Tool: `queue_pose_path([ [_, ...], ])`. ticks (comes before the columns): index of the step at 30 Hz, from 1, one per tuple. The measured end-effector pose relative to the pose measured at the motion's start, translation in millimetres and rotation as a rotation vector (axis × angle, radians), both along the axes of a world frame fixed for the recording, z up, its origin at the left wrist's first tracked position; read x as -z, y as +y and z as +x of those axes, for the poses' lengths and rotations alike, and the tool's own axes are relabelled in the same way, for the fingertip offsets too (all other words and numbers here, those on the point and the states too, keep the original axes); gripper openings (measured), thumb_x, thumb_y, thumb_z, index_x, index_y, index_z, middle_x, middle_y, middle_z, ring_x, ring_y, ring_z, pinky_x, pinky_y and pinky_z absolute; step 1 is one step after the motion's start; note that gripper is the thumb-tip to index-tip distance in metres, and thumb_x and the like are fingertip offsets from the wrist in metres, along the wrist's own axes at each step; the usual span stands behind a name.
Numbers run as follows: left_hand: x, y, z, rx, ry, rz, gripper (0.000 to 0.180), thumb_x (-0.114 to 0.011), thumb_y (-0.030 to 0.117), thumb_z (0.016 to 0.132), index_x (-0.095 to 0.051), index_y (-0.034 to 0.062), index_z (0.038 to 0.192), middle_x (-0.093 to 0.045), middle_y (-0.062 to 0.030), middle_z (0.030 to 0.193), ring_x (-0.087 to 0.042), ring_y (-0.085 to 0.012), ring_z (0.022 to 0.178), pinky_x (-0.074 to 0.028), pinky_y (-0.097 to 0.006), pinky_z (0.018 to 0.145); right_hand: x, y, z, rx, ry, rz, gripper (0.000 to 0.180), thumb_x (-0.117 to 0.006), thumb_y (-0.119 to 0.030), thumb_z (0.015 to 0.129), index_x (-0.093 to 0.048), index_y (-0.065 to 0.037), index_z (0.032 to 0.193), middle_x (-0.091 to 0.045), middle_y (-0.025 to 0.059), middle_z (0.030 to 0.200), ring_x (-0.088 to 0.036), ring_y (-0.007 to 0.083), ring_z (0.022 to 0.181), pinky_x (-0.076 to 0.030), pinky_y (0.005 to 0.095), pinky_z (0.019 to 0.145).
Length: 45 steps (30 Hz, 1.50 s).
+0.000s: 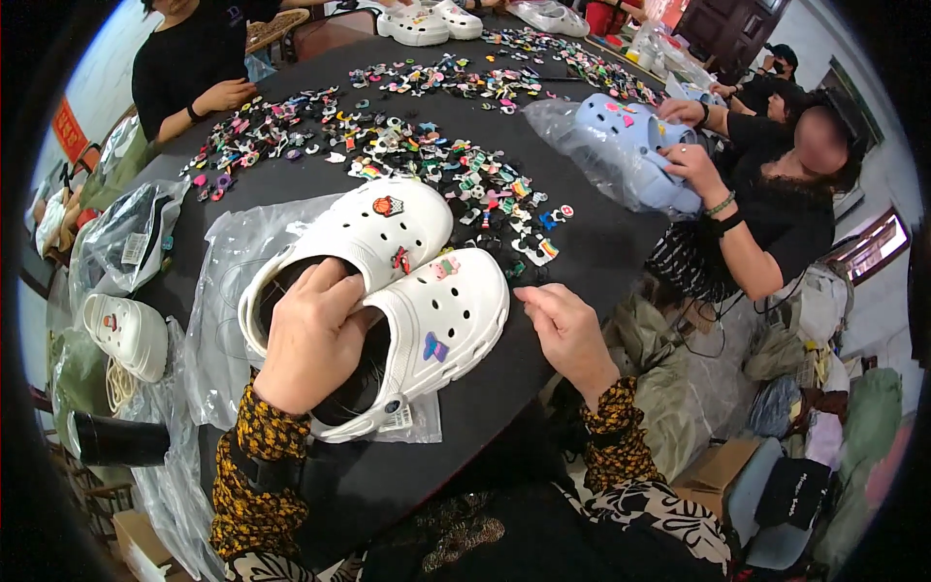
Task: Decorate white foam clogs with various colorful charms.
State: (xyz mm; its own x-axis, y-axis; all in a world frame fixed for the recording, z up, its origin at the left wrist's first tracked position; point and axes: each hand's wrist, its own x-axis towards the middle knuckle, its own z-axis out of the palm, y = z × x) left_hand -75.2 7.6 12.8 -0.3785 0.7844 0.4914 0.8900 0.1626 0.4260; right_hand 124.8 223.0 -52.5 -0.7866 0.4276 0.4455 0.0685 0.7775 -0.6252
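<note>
Two white foam clogs (456, 320) lie side by side on the dark table, toes pointing away from me. The farther clog (383, 228) carries a basketball charm (388, 206) and a small red charm near its inner edge. On the nearer one sit a pink charm (447, 268) near the toe and a blue-purple charm (435, 346) on the side. My left hand (315, 335) reaches into the clogs' openings, its curled fingers gripping the nearer clog; the fingertips are hidden. Just right of that clog's toe, my right hand (567, 335) is closed in a pinch; whatever it holds is too small to make out.
Piles of colourful shoe charms (417, 145) spread across the table. Clear plastic bags (213, 320) lie under and beside the clogs. A co-worker at right holds light-blue clogs (630, 145); another person's hand (225, 95) rests at far left. Another white clog (126, 335) stands at left.
</note>
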Motion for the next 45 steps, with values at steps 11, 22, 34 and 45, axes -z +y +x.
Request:
queue_pose_path([
  [11,3,2,-4,-0.044,-0.190,-0.070,0.017,-0.070,0.002,0.071,-0.062,-0.0009,0.085,-0.054,-0.0156,0.081,-0.056,-0.0362,0.077,-0.045,-0.042,0.066,-1,1,-1,0.003,-0.005,0.038,0.019,-0.060,-0.005,0.086,-0.064,-0.003,0.105,-0.063,0.0104,0.090,-0.060,0.0285,0.080,-0.046,0.0374,0.074],
  [22,1,1,4,0.038,-0.133,-0.098,0.020,-0.069,0.003,0.070,-0.063,-0.0005,0.088,-0.055,-0.0157,0.083,-0.057,-0.0354,0.081,-0.047,-0.043,0.069,-1,16,-2,0.061,0.051,0.034,0.012,-0.065,-0.009,0.084,-0.066,-0.004,0.095,-0.064,0.0088,0.088,-0.062,0.0269,0.079,-0.047,0.0365,0.073],
  [34,-3,0,6,0.093,-0.023,-0.126,0.027,-0.069,0.002,0.071,-0.065,0.0017,0.098,-0.055,-0.0152,0.086,-0.057,-0.0350,0.083,-0.048,-0.044,0.071,-13,27,-5,0.090,0.067,0.059,0.013,-0.065,-0.010,0.085,-0.066,-0.003,0.095,-0.065,0.0095,0.089,-0.063,0.0260,0.079,-0.047,0.0352,0.072],
  [45,-1,-6,8,0.079,0.024,-0.256,0.036,-0.068,0.003,0.074,-0.055,-0.0029,0.107,-0.055,-0.0165,0.091,-0.053,-0.0358,0.086,-0.044,-0.044,0.077,-2,37,-4,0.078,0.008,0.036,0.012,-0.064,-0.011,0.084,-0.067,-0.004,0.093,-0.065,0.0104,0.090,-0.063,0.0280,0.083,-0.048,0.0367,0.076],
])
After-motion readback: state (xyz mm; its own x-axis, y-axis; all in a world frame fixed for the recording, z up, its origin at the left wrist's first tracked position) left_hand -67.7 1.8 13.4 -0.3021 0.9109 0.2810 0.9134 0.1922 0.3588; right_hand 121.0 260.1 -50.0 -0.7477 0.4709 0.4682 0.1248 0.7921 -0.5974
